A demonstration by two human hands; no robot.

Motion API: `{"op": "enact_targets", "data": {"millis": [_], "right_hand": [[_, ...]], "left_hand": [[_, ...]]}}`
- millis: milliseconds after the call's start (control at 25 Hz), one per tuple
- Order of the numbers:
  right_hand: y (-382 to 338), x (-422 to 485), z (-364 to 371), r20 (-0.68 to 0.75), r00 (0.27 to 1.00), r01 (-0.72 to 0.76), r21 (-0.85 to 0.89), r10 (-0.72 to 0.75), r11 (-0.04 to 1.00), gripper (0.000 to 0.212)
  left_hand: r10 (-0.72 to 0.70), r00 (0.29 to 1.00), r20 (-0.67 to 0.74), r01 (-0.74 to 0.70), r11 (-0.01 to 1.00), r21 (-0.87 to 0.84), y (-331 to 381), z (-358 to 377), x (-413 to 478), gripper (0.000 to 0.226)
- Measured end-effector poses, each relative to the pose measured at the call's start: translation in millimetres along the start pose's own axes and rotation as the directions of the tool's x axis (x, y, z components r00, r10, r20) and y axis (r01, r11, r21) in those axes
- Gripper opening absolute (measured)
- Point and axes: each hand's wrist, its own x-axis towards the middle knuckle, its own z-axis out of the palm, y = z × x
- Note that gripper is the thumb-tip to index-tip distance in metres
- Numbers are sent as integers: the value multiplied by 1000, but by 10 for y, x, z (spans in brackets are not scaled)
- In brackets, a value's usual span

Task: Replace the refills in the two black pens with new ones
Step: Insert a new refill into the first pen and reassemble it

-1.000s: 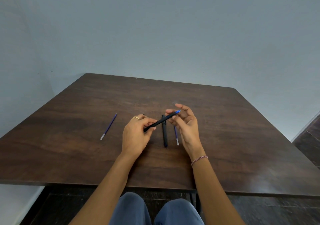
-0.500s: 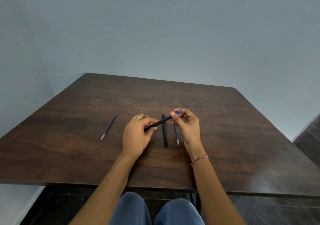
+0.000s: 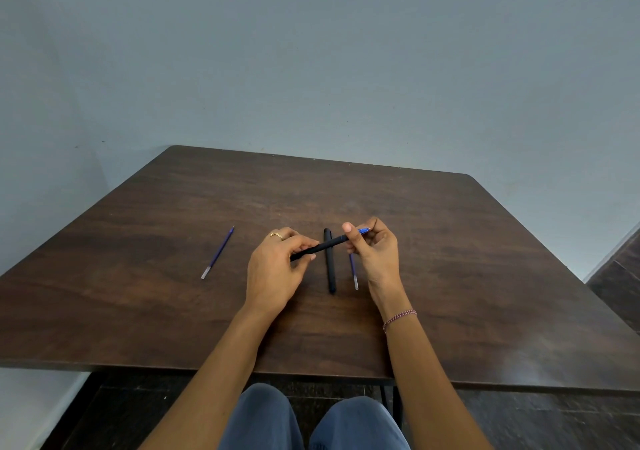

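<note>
At the bottom centre of the frame, the person's knees (image 3: 311, 422) in blue trousers sit under the near edge of a dark wooden table (image 3: 485, 293). A beaded bracelet (image 3: 399, 318) circles the right wrist.

At the middle of the frame both hands hold one black pen (image 3: 327, 246) slanting above the tabletop. The left hand (image 3: 273, 269), wearing a ring (image 3: 277, 235), curls its fingers round the pen's lower left end. The right hand (image 3: 377, 252) pinches the upper right end between thumb and curled fingers, where a blue end shows past them.

Beneath the raised pen a second black pen (image 3: 331, 273) lies on the table, pointing away from the person. A blue refill (image 3: 354, 274) lies just right of it, partly hidden by the right hand. Another refill (image 3: 218, 253) lies well apart at centre left. A pale blue wall (image 3: 311, 68) fills the upper frame.
</note>
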Motion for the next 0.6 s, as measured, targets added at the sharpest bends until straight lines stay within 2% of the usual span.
{"op": "enact_targets", "data": {"millis": [280,400,520,600], "right_hand": [[7,4,-5,-15,1000,21,32,-21,999,26],[17,13,-17,-39,999,26,61,-23,998,18],[13,21,-1,-50,998,41,51,-38,998,20],[11,12,25,-54,997,62,18,-61,998,14]], "left_hand": [[-24,999,-30,23,1000,-14,-5,-1,9,24],[-126,980,-155,116,991,-73,-35,-26,12,23],[-261,924,-279,220,960,-172,-75,-55,32,23],[-336,888,-314,271,934,-233,-99,-58,52,24]]}}
